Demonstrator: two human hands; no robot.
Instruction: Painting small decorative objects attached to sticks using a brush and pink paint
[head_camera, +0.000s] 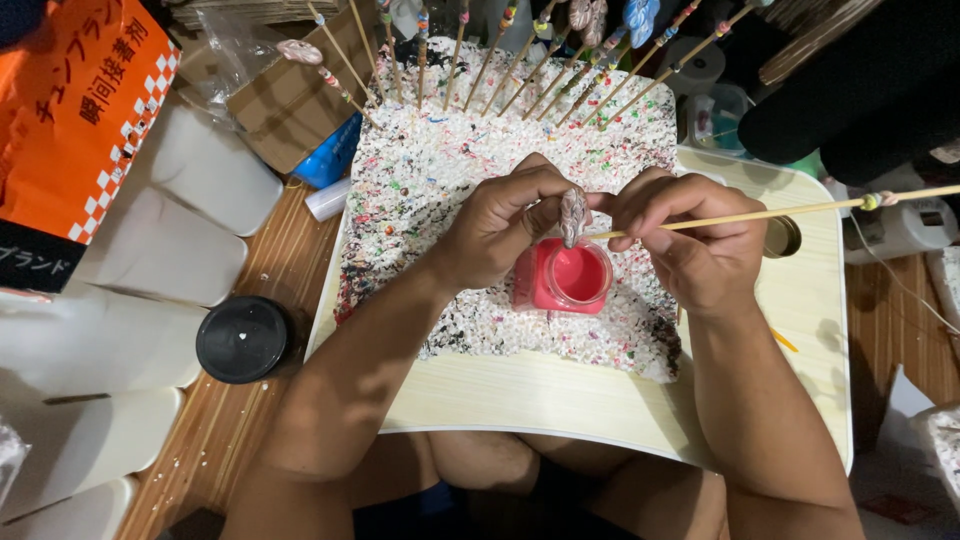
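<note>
My left hand (500, 222) pinches a small grey-pink ornament (573, 215) at the tip of a long bamboo stick (760, 213). My right hand (690, 240) grips that stick near its tip; the stick runs off to the right, with small beads near its far end. Right under the ornament stands an open jar of pink-red paint (563, 277), set on a paint-speckled white foam block (450, 170).
The foam block lies on a pale wooden lap table (560, 410). Several beaded sticks (560, 70) stand stuck in the block's far edge. A black round lid (243, 339) lies at left beside white containers (160, 250). A cardboard box (290, 95) and an orange package (75, 110) sit at upper left.
</note>
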